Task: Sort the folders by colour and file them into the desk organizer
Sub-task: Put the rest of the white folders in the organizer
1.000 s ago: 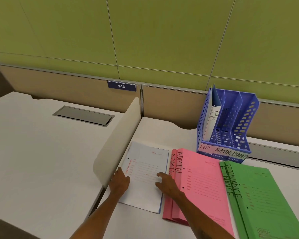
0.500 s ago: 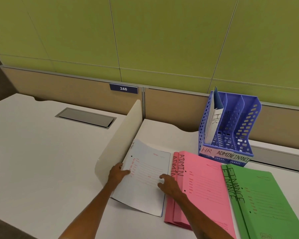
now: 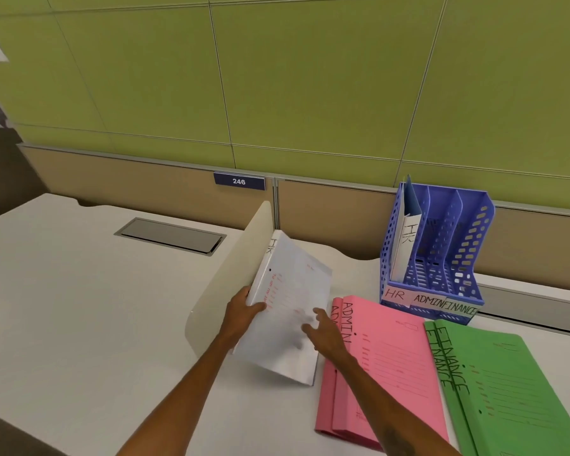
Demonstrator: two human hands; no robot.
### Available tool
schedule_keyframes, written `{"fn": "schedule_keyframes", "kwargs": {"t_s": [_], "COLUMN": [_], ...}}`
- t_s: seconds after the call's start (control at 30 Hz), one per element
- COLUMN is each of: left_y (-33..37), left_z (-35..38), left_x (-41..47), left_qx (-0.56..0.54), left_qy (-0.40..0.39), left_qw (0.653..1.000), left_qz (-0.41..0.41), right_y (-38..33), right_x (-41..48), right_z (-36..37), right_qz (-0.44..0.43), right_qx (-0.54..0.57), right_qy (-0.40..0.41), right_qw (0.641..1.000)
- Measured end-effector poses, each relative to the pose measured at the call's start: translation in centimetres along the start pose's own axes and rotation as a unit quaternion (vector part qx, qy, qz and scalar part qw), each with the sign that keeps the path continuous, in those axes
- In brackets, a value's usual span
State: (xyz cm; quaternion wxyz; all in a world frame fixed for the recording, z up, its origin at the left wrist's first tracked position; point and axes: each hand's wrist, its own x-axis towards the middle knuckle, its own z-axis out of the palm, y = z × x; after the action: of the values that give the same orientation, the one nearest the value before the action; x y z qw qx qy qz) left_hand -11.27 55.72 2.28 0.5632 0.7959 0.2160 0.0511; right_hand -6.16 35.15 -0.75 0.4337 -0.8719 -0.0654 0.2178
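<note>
A white HR folder (image 3: 290,311) is tilted up off the desk, its left edge raised. My left hand (image 3: 242,311) grips that left edge. My right hand (image 3: 323,334) lies spread against the folder's front lower right, fingers apart. Two pink ADMIN folders (image 3: 392,366) lie stacked flat to the right. Beside them lie two green FINANCE folders (image 3: 500,390). The blue desk organizer (image 3: 441,251) stands at the back right, labelled HR, ADMIN, FINANCE. One white HR folder (image 3: 405,248) stands in its left slot; the other two slots look empty.
A curved beige divider panel (image 3: 231,274) stands just left of the held folder. Beyond it, a second desk has a grey cable hatch (image 3: 170,235). A tan and green partition wall (image 3: 310,126) with a "246" plate runs along the back.
The white folder has gone from lying flat to tilted up on its right edge, lifted by my left hand. My right hand stayed on its front. The camera moved closer.
</note>
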Motion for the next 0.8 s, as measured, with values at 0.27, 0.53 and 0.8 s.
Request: {"fn": "schedule_keyframes", "kwargs": {"t_s": [0.27,0.53,0.8], "left_y": [3.9,5.1,6.3], "left_z": [4.8,11.1,15.8], "left_x": [-1.5,-4.2,-5.3], "left_qx": [0.035,0.063,0.007], "left_qy": [0.138,0.193,0.171], "left_qw": [0.985,0.960,0.968], "left_qz": [0.093,0.193,0.183], "right_y": [-7.3,-10.3,-8.0], "right_x": [0.7,0.5,-0.8], "right_z": [-3.2,-6.2,-9.4], "right_qz": [-0.068,-0.094,-0.144], "right_qx": [0.130,0.112,0.097], "right_qy": [0.047,0.084,0.123], "right_qw": [0.988,0.986,0.977]}}
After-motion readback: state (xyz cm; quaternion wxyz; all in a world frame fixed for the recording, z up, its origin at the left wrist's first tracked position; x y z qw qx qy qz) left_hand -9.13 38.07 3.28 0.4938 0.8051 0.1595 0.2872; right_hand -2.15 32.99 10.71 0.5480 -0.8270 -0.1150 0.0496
